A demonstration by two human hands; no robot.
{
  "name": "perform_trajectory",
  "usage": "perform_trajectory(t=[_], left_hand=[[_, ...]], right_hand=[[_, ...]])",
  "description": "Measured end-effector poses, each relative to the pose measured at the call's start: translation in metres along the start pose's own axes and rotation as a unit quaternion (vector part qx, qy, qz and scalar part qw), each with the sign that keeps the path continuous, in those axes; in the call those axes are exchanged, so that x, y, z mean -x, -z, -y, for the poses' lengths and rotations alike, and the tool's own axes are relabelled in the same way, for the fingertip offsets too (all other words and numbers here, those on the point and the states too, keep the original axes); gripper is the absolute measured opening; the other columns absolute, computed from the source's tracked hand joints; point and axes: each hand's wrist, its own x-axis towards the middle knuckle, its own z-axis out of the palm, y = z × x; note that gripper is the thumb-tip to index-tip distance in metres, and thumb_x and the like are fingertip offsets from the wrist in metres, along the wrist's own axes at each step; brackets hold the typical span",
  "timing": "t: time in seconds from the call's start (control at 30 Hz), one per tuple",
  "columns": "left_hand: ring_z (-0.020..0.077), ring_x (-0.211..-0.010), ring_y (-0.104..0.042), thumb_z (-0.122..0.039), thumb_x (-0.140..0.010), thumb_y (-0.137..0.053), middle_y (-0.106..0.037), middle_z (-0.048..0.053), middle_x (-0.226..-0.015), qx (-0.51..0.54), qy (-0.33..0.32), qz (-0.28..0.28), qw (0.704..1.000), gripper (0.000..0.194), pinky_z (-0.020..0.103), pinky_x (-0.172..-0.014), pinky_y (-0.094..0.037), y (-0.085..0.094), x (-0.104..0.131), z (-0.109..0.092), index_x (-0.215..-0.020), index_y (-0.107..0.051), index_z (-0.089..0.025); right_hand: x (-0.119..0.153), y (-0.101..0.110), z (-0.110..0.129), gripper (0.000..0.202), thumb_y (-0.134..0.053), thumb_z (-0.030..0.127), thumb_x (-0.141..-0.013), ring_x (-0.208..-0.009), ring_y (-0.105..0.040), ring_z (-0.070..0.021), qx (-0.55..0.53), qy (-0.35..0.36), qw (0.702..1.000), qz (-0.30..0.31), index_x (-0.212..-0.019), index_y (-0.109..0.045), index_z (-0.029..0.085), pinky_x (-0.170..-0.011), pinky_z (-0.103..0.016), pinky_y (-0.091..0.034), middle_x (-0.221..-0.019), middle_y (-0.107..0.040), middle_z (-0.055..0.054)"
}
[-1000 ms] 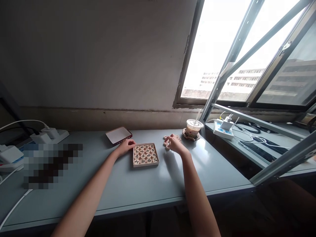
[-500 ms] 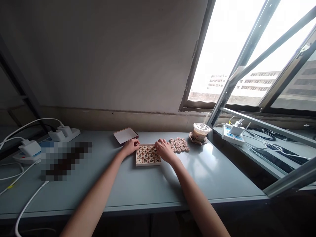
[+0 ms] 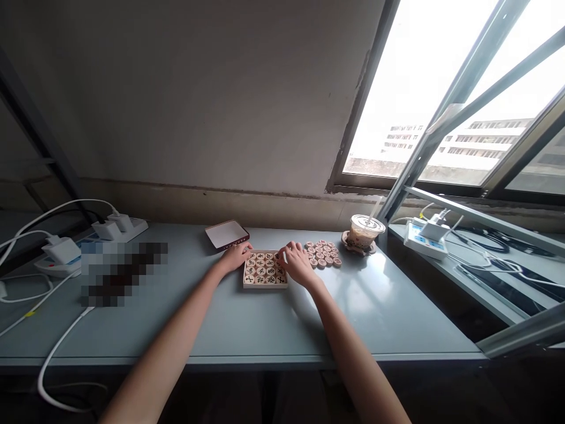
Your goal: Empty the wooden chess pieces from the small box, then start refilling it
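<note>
An open box (image 3: 265,286) lies flat on the table, filled with rows of round wooden Chinese chess pieces (image 3: 260,271) with dark characters. My left hand (image 3: 235,259) has its curled fingers against the box's upper left edge. Over the right rim rests my right hand (image 3: 298,265), its fingers apart and partly hiding the right-hand pieces; nothing shows in its grasp. Beyond that hand, a packed group of loose chess pieces (image 3: 324,253) with red characters lies on the table. The box lid (image 3: 227,234) lies behind my left hand, pale inside facing up.
A lidded drink cup (image 3: 365,232) with a straw stands on a coaster at the back right. Power strips (image 3: 135,228) with white plugs and cables lie at left; another power strip (image 3: 424,238) is on the right-hand table. A metal post (image 3: 401,185) rises by the window.
The camera view has shifted slightly. My right hand's fingers have spread and moved a little right over the rim; my left hand remains at the box's left edge.
</note>
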Motion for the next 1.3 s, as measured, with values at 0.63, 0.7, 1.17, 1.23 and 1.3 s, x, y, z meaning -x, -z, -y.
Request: perform_trajectory(t=[0.63, 0.7, 1.17, 1.23, 1.3], left_hand=[[0.0211, -0.082, -0.059, -0.034, -0.075, -0.04, -0.067, 0.004, -0.085, 0.052, -0.014, 0.023, 0.998, 0.032, 0.029, -0.075, -0.042, 0.004, -0.004, 0.004, -0.091, -0.063, -0.019], [0.0212, -0.081, -0.059, -0.035, -0.074, -0.041, -0.067, 0.005, -0.084, 0.075, -0.007, 0.027, 0.997, 0.033, 0.03, -0.074, -0.043, 0.005, -0.005, 0.005, -0.09, -0.064, -0.018], [0.0213, -0.073, -0.059, -0.037, -0.073, -0.041, -0.066, 0.004, -0.074, 0.067, 0.008, 0.022, 0.997, 0.036, 0.029, -0.067, -0.042, 0.004, -0.003, 0.002, -0.09, -0.065, -0.017], [0.0217, -0.076, -0.06, -0.037, -0.074, -0.041, -0.067, 0.005, -0.078, 0.066, 0.007, 0.021, 0.998, 0.035, 0.03, -0.069, -0.042, 0.005, -0.002, 0.001, -0.09, -0.065, -0.017], [0.0221, -0.08, -0.06, -0.037, -0.074, -0.041, -0.068, 0.005, -0.082, 0.067, 0.006, 0.017, 0.998, 0.034, 0.03, -0.071, -0.042, 0.005, -0.002, -0.001, -0.09, -0.065, -0.018]], right_hand=[[-0.013, 0.001, -0.01, 0.019, -0.045, 0.037, -0.093, -0.091, -0.053, -0.017, -0.155, -0.079, 0.981, -0.087, -0.101, -0.056, 0.023, -0.083, -0.031, -0.029, -0.099, -0.065, -0.001], [-0.014, -0.001, -0.022, 0.02, -0.046, 0.037, -0.093, -0.095, -0.052, -0.019, -0.124, -0.111, 0.983, -0.072, -0.1, -0.058, 0.023, -0.085, -0.033, -0.029, -0.1, -0.064, -0.003], [0.001, 0.001, -0.03, 0.021, -0.052, 0.022, -0.088, -0.103, -0.048, -0.0239, 0.038, 0.019, 0.997, -0.061, -0.102, -0.068, 0.021, -0.093, -0.041, -0.027, -0.109, -0.061, -0.009], [0.001, 0.004, -0.029, 0.025, -0.054, 0.023, -0.088, -0.101, -0.051, -0.0222, -0.003, 0.007, 0.998, -0.065, -0.11, -0.065, 0.024, -0.093, -0.04, -0.03, -0.109, -0.062, -0.007], [0.001, 0.009, -0.029, 0.025, -0.054, 0.02, -0.086, -0.094, -0.055, -0.0186, -0.067, 0.007, 0.997, -0.035, -0.108, -0.065, 0.025, -0.089, -0.035, -0.036, -0.106, -0.063, -0.005]])
